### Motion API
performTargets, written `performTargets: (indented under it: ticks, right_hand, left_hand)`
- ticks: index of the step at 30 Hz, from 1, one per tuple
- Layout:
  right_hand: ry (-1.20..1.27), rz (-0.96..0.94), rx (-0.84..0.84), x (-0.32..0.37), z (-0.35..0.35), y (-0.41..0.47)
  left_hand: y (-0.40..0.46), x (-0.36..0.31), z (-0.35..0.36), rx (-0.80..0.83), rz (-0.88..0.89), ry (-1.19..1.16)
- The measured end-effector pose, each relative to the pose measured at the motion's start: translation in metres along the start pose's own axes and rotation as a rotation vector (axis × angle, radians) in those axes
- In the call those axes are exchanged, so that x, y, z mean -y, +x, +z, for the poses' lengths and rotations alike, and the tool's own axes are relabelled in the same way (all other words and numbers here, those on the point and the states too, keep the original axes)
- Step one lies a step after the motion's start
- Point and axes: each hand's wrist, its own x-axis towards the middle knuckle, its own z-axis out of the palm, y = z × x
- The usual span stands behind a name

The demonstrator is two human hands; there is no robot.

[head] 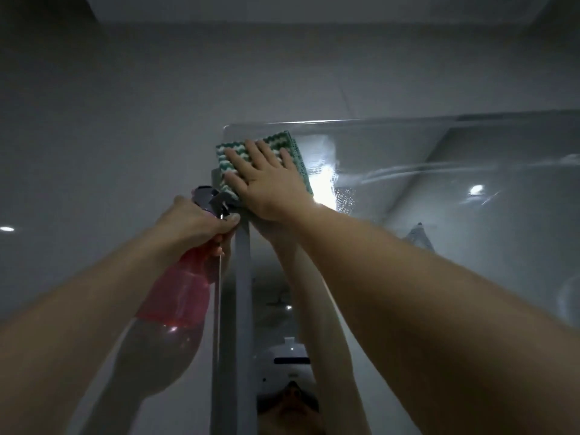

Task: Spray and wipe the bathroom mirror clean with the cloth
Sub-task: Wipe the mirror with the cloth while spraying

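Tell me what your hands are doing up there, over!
Right hand flat, pressing green-and-white wavy cloth on wall mirror's top left corner. Left hand grips pink plastic spray bottle. Droplets and streaks right of cloth. Nothing blocking.

cloth [266, 152]: half under hand | mirror [439, 199]: cut off right | bottle [175, 296]: blurred

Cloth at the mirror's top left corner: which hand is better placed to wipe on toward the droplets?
Right: the right hand lies flat on the cloth against the mirror; the left hand grips the spray bottle.
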Motion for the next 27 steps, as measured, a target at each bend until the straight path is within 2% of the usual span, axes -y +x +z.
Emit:
performTargets:
  ticks: [4, 7, 12, 14, 18, 24, 27]
  right_hand:
    - [0.015, 0.085, -0.011, -0.03, -0.007, -0.02]
    - [0.013, 0.221, -0.043, -0.05, -0.009, -0.039]
    - [0.03, 0.457, -0.075, -0.028, -0.003, -0.053]
    - [0.03, 0.418, -0.076, -0.004, 0.001, -0.048]
    - [0.086, 0.218, -0.087, 0.032, 0.013, -0.038]
    - [0.064, 0.077, -0.053, 0.007, 0.008, -0.049]
    - [0.043, 0.079, -0.048, -0.017, 0.002, -0.071]
  left_hand:
    - [-0.003, 0.001, 0.0, 0.008, -0.013, -0.033]
    - [-0.001, 0.005, 0.0, -0.004, -0.015, -0.024]
    - [-0.001, 0.011, -0.002, -0.018, 0.0, -0.002]
    - [0.0, 0.011, -0.003, -0.012, 0.012, 0.015]
    - [0.022, 0.021, -0.004, -0.037, -0.008, 0.035]
    - [0.0, 0.007, 0.002, -0.04, 0.024, 0.071]
    - [-0.003, 0.006, 0.0, -0.02, 0.006, 0.04]
